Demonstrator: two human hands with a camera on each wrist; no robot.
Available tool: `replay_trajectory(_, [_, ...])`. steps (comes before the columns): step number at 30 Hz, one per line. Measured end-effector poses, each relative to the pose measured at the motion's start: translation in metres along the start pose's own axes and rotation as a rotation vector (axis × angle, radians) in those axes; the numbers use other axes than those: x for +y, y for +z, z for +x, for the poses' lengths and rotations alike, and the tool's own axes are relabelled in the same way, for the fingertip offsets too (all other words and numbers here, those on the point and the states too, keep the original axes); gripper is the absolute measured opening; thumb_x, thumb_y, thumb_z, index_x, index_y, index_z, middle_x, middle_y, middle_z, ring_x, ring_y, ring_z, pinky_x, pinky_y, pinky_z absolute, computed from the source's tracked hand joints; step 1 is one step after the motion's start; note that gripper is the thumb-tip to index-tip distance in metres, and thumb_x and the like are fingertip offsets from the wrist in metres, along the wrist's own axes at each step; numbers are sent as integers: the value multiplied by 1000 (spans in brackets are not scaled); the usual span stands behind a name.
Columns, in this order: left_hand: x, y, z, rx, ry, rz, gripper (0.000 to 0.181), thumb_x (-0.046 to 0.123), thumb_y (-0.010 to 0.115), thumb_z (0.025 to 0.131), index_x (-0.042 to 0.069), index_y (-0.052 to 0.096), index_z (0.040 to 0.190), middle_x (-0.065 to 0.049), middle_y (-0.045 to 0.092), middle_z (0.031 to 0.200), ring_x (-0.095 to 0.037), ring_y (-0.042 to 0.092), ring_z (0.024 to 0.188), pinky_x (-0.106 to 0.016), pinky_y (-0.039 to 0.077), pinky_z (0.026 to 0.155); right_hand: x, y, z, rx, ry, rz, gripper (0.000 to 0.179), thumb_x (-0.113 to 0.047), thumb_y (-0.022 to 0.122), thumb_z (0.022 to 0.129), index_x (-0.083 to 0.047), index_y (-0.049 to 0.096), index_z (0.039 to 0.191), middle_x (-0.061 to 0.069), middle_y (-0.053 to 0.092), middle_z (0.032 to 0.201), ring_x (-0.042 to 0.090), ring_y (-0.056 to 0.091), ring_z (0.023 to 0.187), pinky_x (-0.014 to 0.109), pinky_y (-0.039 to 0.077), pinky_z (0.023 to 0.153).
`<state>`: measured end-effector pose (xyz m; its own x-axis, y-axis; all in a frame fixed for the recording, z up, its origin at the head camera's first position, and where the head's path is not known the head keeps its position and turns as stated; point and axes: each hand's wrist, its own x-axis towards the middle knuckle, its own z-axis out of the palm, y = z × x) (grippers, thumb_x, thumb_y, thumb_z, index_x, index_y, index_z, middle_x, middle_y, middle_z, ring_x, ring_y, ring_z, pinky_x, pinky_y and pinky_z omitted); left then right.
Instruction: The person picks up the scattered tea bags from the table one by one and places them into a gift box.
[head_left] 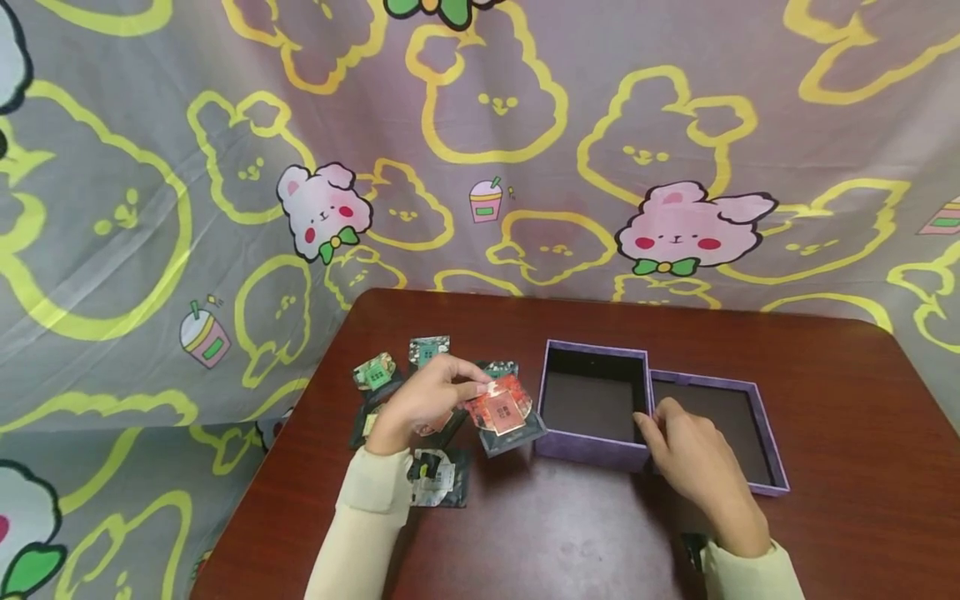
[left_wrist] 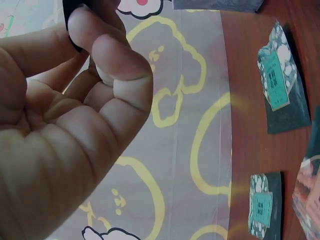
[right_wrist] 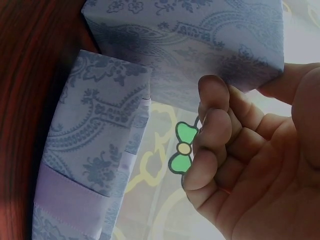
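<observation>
My left hand pinches a flat dark packet with a red floral top and a pinkish-red label by its upper edge. It hangs over the table, just left of a purple patterned box, whose dark inside shows nothing in it. On the box's right wall, my right hand grips with the thumb inside and the fingers outside. In the right wrist view the thumb and fingertips meet at that wall's corner. The left wrist view shows only a dark edge of the held packet at the fingertips.
Several similar packets lie left of the box, among them a green-labelled one, a teal-labelled one and a white-labelled one. The shallow purple lid lies right of the box. A patterned curtain hangs behind the brown table.
</observation>
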<state>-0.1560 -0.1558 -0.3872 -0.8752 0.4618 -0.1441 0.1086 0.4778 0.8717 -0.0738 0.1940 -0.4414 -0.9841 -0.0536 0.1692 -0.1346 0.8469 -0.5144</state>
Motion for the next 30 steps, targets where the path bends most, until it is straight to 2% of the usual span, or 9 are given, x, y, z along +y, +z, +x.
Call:
replay_trajectory(2, [1, 2, 3, 2, -4, -16, 18, 4, 62, 99, 3, 76, 111, -6, 73, 100, -10, 44, 48, -27, 44, 51, 0, 0, 0, 3, 1, 2, 29, -29, 61, 101, -10, 51, 82, -1, 45, 60, 20, 46, 56, 37, 37, 49])
replay_trajectory(4, [1, 5, 6, 5, 10, -9, 17, 4, 63, 99, 2, 76, 109, -5, 73, 100, -8, 55, 61, -27, 49, 62, 0, 1, 0, 5, -1, 5, 28, -29, 61, 101, -10, 51, 82, -1, 45, 60, 20, 46, 55, 36, 38, 49])
replay_trajectory(5, [1, 5, 7, 7, 15, -7, 17, 4, 63, 99, 1, 76, 108, -5, 73, 99, -10, 56, 63, -28, 51, 62, 0, 1, 0, 5, -1, 8, 28, -28, 61, 101, -10, 51, 82, -1, 45, 60, 20, 46, 55, 36, 38, 50])
replay_trajectory(7, [2, 7, 9, 12, 31, 11, 16, 3, 63, 98, 1, 76, 107, -5, 73, 97, -12, 63, 79, -31, 53, 72, 0, 1, 0, 4, 0, 13, 28, -29, 61, 101, -10, 52, 82, -1, 46, 60, 20, 46, 55, 36, 38, 50])
replay_trajectory(13, [1, 9, 14, 21, 45, 25, 16, 1, 63, 98, -2, 76, 105, -5, 72, 91, -14, 61, 75, -34, 54, 69, 1, 1, 0, -1, 8, 12, 29, -29, 60, 102, -10, 51, 82, -1, 46, 60, 19, 46, 55, 36, 37, 50])
replay_trajectory(18, [2, 12, 19, 15, 66, 0, 14, 4, 63, 98, -1, 76, 102, -4, 70, 86, -13, 59, 71, -40, 54, 67, 1, 0, 0, 0, 8, 15, 29, -29, 61, 101, -10, 51, 81, -1, 45, 61, 20, 46, 56, 36, 38, 50])
replay_trajectory(25, [5, 15, 24, 32, 45, -54, 14, 2, 63, 98, -5, 74, 104, -5, 70, 89, -12, 61, 71, -32, 55, 66, 1, 0, 3, -11, 11, 18, 29, -29, 61, 101, -11, 51, 81, -1, 46, 61, 19, 46, 55, 35, 37, 50])
replay_trajectory(30, [8, 17, 28, 31, 28, -91, 15, 1, 63, 98, -6, 74, 106, -8, 71, 87, -12, 63, 71, -43, 58, 72, 2, -1, 3, -5, 10, 12, 29, -29, 62, 101, -11, 51, 81, -1, 45, 60, 19, 46, 56, 36, 37, 50])
